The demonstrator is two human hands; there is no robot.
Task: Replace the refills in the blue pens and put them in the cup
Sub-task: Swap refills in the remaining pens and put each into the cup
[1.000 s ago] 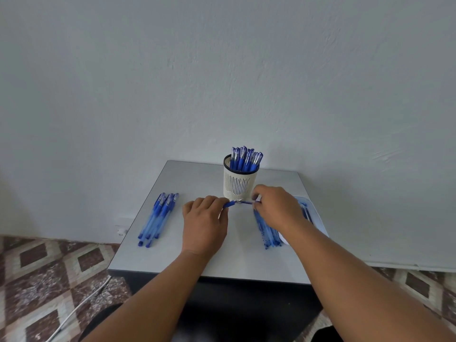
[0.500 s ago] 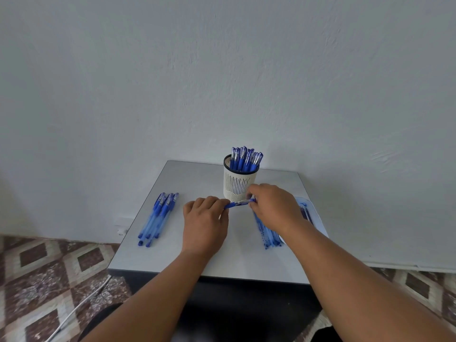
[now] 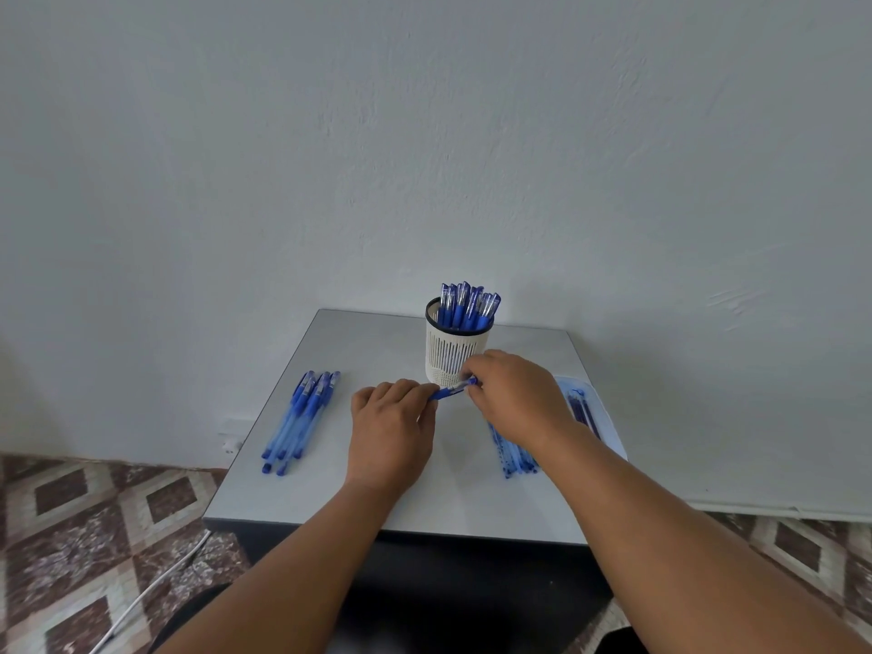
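- While both hands meet just below the middle of the frame, a single blue pen spans the small gap between them, lying nearly level with its right end a little higher.
- The left hand has its fingers curled round the pen's left end, knuckles up, with the wrist low over the desk.
- The right hand pinches the pen's right end in bent fingers, directly in front of the foot of the cup.
- The cup, white with vertical slots and a dark rim, stands upright toward the far edge of the desk, just above the hands in the frame, and holds a cluster of capped blue pens standing upright.
- At centre left of the frame a bundle of pens on the desk lies side by side, well apart from the left hand.
- Under the right wrist lies a row of thin bluish refills, partly hidden by the arm.
- At the right edge of the desk sits a pale tray with a few dark refills in it.
- A white cable trails across the patterned tiled floor at lower left.
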